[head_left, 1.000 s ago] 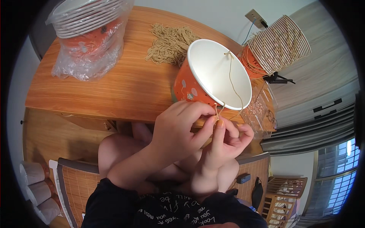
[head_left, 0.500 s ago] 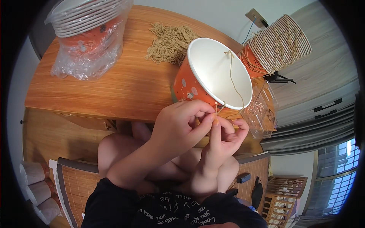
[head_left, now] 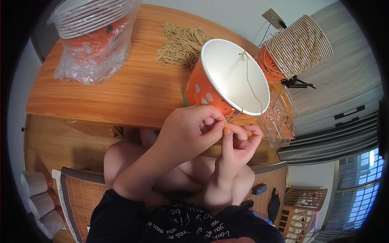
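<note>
An orange paper bucket (head_left: 204, 87) with a white inside stands tilted at the table's front edge, its mouth turned toward me. A tan string (head_left: 250, 83) is knotted at the far rim and runs across the opening to the near rim. Just below that rim, my left hand (head_left: 194, 125) pinches the string's end between thumb and forefinger. My right hand (head_left: 237, 148) pinches the string right beside it, thumb against forefinger, its other fingers curled. The fingertips of both hands nearly touch, and the exact loop between them is too small to make out.
A pile of tan strings (head_left: 182, 44) lies behind the bucket on the wooden table (head_left: 101, 97). Bagged stacked buckets (head_left: 93, 44) stand at the left. A stack of buckets with strings (head_left: 300, 48) leans at the back right, above a clear plastic box (head_left: 275, 117).
Both hands have shifted slightly left and down, drawing the string end a little away from the bucket. The bucket has moved very slightly to the right.
</note>
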A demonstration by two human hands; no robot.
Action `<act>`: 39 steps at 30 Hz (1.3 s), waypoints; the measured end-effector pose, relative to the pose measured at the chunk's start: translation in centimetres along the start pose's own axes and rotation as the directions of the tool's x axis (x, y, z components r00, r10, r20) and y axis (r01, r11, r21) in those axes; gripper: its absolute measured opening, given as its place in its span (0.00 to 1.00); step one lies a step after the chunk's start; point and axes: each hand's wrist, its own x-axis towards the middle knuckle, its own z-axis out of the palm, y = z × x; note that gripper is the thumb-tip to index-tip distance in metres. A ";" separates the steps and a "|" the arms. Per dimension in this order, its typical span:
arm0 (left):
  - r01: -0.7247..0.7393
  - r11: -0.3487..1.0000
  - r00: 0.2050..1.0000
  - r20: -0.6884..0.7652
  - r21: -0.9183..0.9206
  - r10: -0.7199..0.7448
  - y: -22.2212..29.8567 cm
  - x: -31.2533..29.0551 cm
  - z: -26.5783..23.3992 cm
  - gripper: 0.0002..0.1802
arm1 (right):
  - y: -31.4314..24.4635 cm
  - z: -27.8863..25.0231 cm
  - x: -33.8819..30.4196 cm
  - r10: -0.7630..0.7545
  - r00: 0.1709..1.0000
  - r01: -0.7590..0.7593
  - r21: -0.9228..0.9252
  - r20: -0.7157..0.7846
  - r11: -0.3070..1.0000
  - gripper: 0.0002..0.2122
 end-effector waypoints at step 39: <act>0.258 0.803 0.962 0.220 -0.536 -0.162 -0.5 0.0 0.0 0.06 | -1.7 -1.0 -0.6 -0.132 0.975 0.152 -0.102 0.176 0.983 0.25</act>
